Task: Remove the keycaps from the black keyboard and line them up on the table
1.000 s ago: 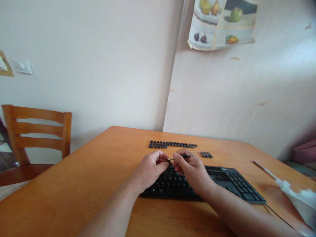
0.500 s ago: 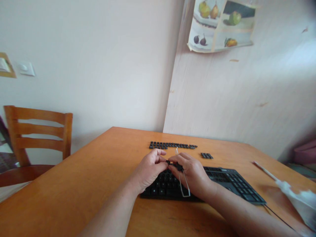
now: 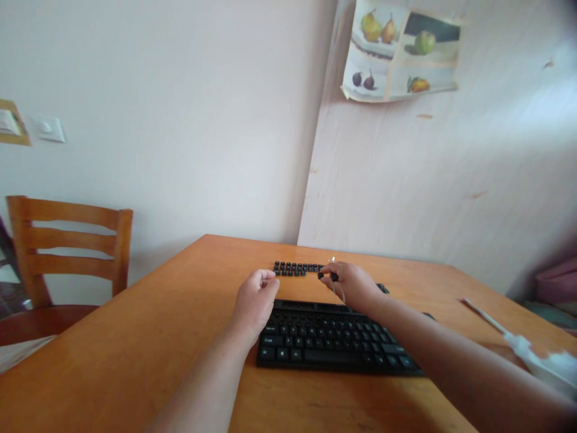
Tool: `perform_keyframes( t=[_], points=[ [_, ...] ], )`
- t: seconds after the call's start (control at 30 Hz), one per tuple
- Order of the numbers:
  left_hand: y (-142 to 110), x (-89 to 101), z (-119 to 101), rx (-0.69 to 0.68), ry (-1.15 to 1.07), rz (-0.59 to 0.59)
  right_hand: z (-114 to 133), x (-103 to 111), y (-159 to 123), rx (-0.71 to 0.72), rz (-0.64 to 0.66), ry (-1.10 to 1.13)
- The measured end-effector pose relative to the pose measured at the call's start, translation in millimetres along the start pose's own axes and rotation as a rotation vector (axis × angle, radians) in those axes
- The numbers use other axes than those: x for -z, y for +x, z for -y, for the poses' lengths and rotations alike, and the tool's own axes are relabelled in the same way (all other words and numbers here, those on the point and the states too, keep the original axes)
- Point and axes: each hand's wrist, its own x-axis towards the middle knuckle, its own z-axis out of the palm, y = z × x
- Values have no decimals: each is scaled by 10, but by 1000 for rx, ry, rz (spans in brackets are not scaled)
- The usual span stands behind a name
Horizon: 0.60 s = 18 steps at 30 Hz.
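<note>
A black keyboard (image 3: pixel 336 346) lies on the table, with keycaps gone from its upper rows. My right hand (image 3: pixel 354 285) is raised beyond its back edge, pinching a small black keycap (image 3: pixel 320 275) between thumb and fingers. The same hand also keeps hold of a keycap puller (image 3: pixel 334 277) with a black grip and thin wire loops. My left hand (image 3: pixel 256 300) hovers by the keyboard's back left corner. Its fingers are curled together, and nothing shows between them. Loose keycaps (image 3: pixel 294 267) sit in rows behind the keyboard; my right hand hides some of them.
The wooden table (image 3: pixel 180 337) reaches the wall. More loose keycaps (image 3: pixel 383 288) show behind my right wrist. A white, fluffy-headed stick (image 3: pixel 489 319) lies at the right. To the left stands a wooden chair (image 3: pixel 74 246). Fruit pictures (image 3: pixel 401 54) hang on the wall.
My hands have parted. The right moved up and away toward the loose keycaps with the keycap and puller; the left drew back to the left, uncovering the keyboard's left part.
</note>
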Motion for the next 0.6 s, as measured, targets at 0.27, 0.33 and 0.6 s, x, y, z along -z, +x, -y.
perform_keyframes(
  t=[0.27,0.33,0.6],
  points=[
    [-9,25,-16,-43,61,4,-18,-254,395,-77,154,-279],
    [-5,31,-24,-50,87,4,-21,-321,446,-73,159,-290],
    [-3,26,-15,-62,135,14,-101,-490,551,-80,179,-331]
  ],
)
